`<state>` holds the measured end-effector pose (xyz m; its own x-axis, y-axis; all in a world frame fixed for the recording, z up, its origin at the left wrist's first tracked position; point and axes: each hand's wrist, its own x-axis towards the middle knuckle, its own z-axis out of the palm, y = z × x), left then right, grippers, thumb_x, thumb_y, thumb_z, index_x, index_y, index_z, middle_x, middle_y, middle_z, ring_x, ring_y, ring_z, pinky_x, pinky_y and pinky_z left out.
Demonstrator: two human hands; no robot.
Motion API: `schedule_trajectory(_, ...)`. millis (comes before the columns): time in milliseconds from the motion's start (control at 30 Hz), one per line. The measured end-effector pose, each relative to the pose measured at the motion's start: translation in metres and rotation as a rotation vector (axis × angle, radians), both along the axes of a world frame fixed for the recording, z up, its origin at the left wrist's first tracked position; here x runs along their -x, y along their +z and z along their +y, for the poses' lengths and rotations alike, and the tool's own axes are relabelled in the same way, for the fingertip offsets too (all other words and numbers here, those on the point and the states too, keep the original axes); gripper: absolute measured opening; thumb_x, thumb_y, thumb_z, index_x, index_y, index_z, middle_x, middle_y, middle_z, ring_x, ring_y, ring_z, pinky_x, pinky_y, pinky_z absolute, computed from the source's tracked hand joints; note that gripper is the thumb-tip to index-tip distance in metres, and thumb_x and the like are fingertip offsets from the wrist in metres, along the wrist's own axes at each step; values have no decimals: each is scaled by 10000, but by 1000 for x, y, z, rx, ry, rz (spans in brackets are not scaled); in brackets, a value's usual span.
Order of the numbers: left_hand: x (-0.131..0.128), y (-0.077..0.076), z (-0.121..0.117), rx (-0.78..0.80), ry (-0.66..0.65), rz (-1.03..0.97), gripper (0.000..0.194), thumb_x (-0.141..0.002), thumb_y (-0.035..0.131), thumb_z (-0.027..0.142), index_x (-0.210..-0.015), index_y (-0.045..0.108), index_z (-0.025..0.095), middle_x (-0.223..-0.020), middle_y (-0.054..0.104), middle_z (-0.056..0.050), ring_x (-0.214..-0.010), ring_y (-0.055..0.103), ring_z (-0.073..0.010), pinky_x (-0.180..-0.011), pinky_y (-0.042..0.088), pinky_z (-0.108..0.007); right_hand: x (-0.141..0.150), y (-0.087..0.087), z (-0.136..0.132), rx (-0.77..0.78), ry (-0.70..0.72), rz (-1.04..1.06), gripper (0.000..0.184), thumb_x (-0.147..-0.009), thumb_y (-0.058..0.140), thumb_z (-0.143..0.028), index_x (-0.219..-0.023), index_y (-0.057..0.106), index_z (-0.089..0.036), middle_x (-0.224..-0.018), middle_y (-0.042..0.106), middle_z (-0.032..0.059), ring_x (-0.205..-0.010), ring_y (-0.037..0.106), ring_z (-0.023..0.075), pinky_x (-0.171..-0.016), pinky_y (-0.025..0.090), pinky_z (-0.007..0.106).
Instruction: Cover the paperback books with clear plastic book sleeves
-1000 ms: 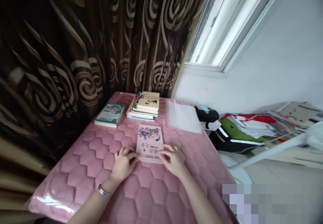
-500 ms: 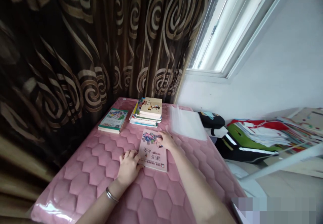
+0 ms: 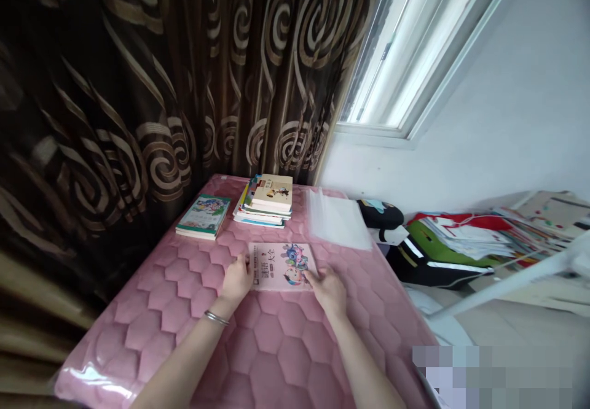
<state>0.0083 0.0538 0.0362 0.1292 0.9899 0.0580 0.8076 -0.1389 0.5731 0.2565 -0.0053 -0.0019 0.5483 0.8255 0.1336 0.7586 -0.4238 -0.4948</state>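
A pale pink book [image 3: 276,269] with cartoon figures and Chinese characters on its cover lies sideways in front of me, its title running toward the left. My left hand [image 3: 236,279], with a silver bangle at the wrist, closes its fingers on the book's left edge. On the opposite edge, my right hand [image 3: 328,287] grips the lower right corner, its thumb over the cover. The book is at or just above the pink quilted cover [image 3: 281,360]; I cannot tell whether it is lifted.
Behind the book stands a stack of books [image 3: 265,203]. To its left lie green-edged books [image 3: 203,215], to its right clear plastic sleeves [image 3: 341,220]. A patterned curtain [image 3: 239,77] hangs behind. Beyond the right edge are a green and black bag [image 3: 428,255] and piled papers [image 3: 479,237].
The book has turned about a quarter turn, from its title end toward me to pointing left. My right hand reached to its far side, then came back to the right edge.
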Motion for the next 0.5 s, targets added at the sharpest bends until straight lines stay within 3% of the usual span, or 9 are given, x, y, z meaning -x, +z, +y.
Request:
schedule_trajectory(200,3,-17,-3,-39,-24,-228,291,-842,559,62,-1106,576,183,-1016,738,-75,-928,704,-167,-821,529,-259,-3,-5,-9,-125,52,161,325,-850,538,-475,-850,733,-216,-773,745,59,-732,688,217,-620,429,269)
schedule_trajectory(367,6,-21,-1,-113,-65,-205,187,-834,542,54,-903,654,188,-935,731,-51,-896,686,-161,-841,523,-263,-4,-8,-10,-209,45,187,364,-822,549,-519,-833,755,-219,-745,748,66,-693,682,216,-600,426,270)
schedule_trajectory(500,4,-16,-7,-140,-79,-164,223,-831,523,35,-893,687,174,-1004,702,-80,-969,653,-181,-907,502,-301,-2,-12,-10,-221,33,184,377,-825,541,-536,-817,741,-217,-746,742,64,-698,672,219,-604,408,276)
